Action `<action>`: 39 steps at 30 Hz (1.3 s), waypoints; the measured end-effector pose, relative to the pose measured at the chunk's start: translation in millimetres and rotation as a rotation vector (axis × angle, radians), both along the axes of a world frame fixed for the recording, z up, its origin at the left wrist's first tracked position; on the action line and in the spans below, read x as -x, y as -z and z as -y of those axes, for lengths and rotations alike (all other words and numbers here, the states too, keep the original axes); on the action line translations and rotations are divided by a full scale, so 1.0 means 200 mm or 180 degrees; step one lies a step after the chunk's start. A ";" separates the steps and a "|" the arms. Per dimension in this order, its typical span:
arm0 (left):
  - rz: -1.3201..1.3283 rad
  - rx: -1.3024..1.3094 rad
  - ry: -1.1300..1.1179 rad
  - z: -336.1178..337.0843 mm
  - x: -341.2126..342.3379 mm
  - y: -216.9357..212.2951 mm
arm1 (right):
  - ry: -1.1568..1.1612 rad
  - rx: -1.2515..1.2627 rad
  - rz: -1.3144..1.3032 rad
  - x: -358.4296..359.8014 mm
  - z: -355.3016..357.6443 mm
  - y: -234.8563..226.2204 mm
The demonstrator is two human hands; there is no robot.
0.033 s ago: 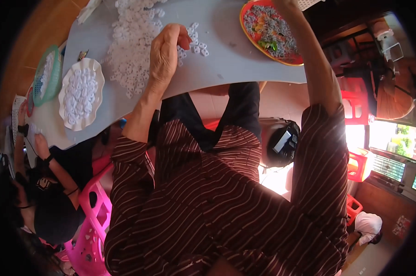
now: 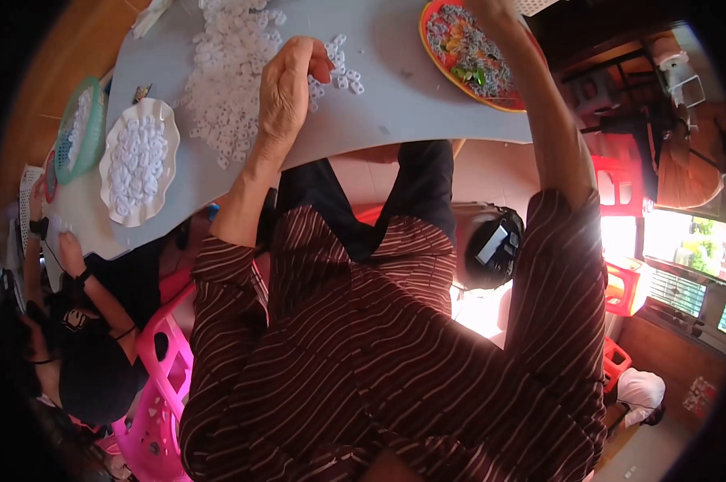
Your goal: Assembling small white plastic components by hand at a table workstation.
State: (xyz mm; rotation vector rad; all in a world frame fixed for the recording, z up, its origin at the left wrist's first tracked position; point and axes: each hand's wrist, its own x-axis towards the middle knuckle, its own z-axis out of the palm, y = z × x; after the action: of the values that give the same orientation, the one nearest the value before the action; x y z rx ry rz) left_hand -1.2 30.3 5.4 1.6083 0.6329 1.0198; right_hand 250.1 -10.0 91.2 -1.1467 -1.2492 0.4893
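My left hand (image 2: 286,84) rests back-up on the grey table (image 2: 395,112), fingers curled down at the edge of a broad pile of small white pieces (image 2: 226,72). A small cluster of the same pieces (image 2: 343,74) lies just right of its fingertips. Whether it holds a piece is hidden. My right arm stretches up the right side to a round orange tray (image 2: 514,103) of mixed grey and coloured bits. My right hand (image 2: 491,10) sits at the tray's far rim, cut off by the top edge.
A white scalloped plate (image 2: 110,193) heaped with white pieces and a green basket (image 2: 67,149) stand at the table's left. Another person in black (image 2: 89,377) sits lower left by a pink plastic chair (image 2: 158,353). Red stools (image 2: 616,185) and a black bag (image 2: 491,245) are on the floor.
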 end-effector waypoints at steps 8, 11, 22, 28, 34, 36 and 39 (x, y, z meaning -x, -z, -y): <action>-0.0083 0.0067 0.0026 0.00 0.04 0.03 | -0.0487 0.1309 0.2037 0.44 0.40 0.21; -0.0118 -0.0139 0.0039 0.01 0.05 0.02 | -0.0353 0.1482 0.2697 0.49 0.46 0.27; -0.0039 -0.0296 -0.0127 0.01 0.06 0.00 | -0.0084 0.1285 0.3327 0.59 0.45 0.30; -0.0594 -0.0561 -0.0251 0.00 0.06 0.00 | -0.0013 0.0821 0.3567 0.45 0.32 0.40; -0.1163 -0.2671 -0.0151 -0.03 0.04 0.04 | -0.0043 0.0734 0.3213 0.40 0.26 0.38; -0.1484 -0.2684 0.0060 0.00 0.05 0.02 | -0.0098 0.0735 0.3496 0.40 0.28 0.37; -0.1533 -0.2749 0.0436 0.03 0.02 0.00 | 0.0179 0.0760 0.3820 0.44 0.29 0.36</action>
State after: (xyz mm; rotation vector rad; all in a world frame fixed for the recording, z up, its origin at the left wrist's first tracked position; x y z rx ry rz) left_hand -5.8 25.2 5.0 2.6657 0.3881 0.8436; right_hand 161.1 -67.1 18.6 -1.7609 -2.1921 -0.1794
